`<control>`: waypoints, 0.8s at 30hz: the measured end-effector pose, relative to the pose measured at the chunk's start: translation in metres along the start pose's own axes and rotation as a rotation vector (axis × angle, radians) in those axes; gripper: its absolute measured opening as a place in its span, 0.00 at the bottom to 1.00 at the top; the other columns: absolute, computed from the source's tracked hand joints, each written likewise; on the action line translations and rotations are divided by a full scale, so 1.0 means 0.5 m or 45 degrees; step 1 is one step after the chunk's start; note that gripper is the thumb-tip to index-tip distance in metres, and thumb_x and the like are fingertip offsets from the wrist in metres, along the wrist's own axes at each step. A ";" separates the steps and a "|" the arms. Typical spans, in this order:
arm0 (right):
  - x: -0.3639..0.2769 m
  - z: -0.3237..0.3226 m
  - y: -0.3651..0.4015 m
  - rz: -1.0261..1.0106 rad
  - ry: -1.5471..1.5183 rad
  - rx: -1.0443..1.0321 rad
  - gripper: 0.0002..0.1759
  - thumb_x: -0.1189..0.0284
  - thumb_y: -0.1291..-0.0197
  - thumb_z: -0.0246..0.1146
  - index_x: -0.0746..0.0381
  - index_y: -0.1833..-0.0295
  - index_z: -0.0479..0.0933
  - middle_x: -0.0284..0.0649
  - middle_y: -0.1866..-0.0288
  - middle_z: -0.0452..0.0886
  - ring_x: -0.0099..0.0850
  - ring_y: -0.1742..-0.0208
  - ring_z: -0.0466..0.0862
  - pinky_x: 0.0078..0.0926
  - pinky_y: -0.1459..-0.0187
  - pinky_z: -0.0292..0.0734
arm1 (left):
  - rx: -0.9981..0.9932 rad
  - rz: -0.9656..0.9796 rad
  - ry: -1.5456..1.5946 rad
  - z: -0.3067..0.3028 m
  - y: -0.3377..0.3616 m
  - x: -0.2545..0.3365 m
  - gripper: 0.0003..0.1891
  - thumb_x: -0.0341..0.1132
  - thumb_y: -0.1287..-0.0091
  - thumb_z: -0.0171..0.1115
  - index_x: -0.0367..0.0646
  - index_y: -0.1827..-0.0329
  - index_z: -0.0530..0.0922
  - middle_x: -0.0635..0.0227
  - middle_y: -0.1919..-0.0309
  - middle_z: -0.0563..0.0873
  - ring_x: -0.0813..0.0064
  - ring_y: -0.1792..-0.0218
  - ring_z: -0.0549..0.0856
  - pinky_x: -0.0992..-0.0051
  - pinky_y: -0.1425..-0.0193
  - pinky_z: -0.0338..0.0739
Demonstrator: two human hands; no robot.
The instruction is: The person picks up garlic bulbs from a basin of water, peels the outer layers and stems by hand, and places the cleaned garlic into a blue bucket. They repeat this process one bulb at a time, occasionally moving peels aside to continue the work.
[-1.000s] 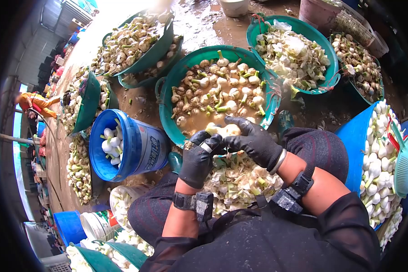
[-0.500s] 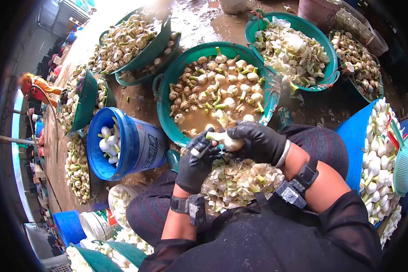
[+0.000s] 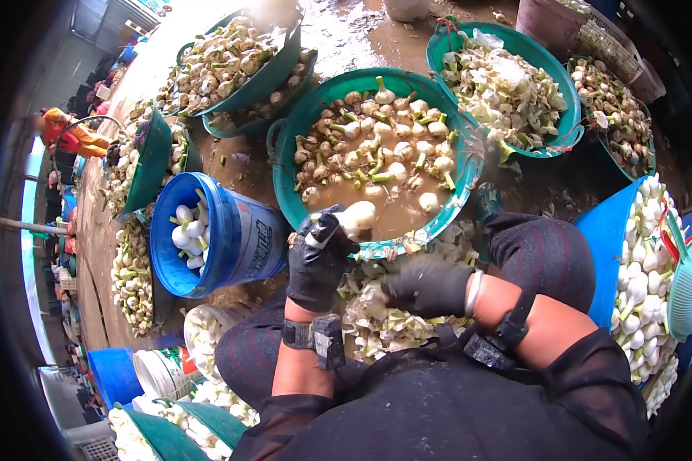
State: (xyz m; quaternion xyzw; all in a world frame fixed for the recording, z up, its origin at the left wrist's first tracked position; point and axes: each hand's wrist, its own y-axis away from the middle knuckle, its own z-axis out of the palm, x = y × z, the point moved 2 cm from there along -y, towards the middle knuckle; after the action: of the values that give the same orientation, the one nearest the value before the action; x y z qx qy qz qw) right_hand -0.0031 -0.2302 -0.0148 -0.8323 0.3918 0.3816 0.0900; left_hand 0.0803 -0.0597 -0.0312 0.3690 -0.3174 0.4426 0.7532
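1. Pail (image 3: 246, 238): 9 to 10 o'clock from left hand; white bulbs (image 3: 191, 231) inside.
2. Left hand (image 3: 315, 265): black-gloved, fingers closed round one bulb (image 3: 356, 220). Bulb at the tub's 6 to 7 o'clock side.
3. Tub (image 3: 286, 173): 1 o'clock from left hand; brownish water, garlic (image 3: 382, 131) within.
4. Right hand (image 3: 429, 286): motion-blurred over peels (image 3: 373, 326), tub's 5 o'clock; grip cannot be told.
5. Bin (image 3: 601, 244): 3 o'clock from right hand.

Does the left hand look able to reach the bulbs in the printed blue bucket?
Probably yes: the bucket is uncovered and near the left hand, though that hand holds a bulb.
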 end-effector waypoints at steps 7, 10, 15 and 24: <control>0.035 -0.071 0.010 0.270 -0.629 0.908 0.22 0.72 0.53 0.69 0.62 0.51 0.74 0.40 0.59 0.80 0.27 0.60 0.81 0.25 0.58 0.76 | -0.051 0.202 -0.462 0.025 0.022 -0.020 0.13 0.35 0.35 0.57 0.37 0.51 0.72 0.63 0.59 0.80 0.70 0.58 0.82 0.73 0.57 0.79; 0.037 -0.068 0.003 0.154 -1.200 1.052 0.15 0.77 0.51 0.69 0.63 0.57 0.77 0.33 0.61 0.79 0.20 0.59 0.78 0.21 0.58 0.75 | -0.068 0.136 -0.444 0.056 0.028 -0.012 0.13 0.35 0.35 0.58 0.37 0.52 0.72 0.63 0.61 0.80 0.70 0.62 0.83 0.74 0.59 0.79; 0.044 -0.074 0.014 0.095 -0.822 1.037 0.12 0.78 0.54 0.68 0.64 0.61 0.78 0.37 0.64 0.79 0.24 0.61 0.80 0.23 0.58 0.75 | -0.032 0.142 -0.526 0.097 0.036 0.010 0.10 0.31 0.38 0.59 0.35 0.58 0.75 0.64 0.64 0.80 0.75 0.67 0.82 0.77 0.63 0.78; 0.032 -0.087 0.015 0.142 -0.377 0.790 0.05 0.74 0.54 0.59 0.63 0.71 0.73 0.45 0.73 0.76 0.44 0.69 0.77 0.35 0.67 0.72 | -0.043 0.177 -0.649 0.096 0.039 0.011 0.09 0.34 0.37 0.58 0.36 0.59 0.75 0.68 0.69 0.80 0.77 0.73 0.81 0.79 0.67 0.77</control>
State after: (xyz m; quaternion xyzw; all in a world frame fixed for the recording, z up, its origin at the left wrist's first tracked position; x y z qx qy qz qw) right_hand 0.0225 -0.2642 0.0054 -0.6781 0.5168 0.3654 0.3736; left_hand 0.0578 -0.0910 0.0037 0.4332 -0.5288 0.3805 0.6228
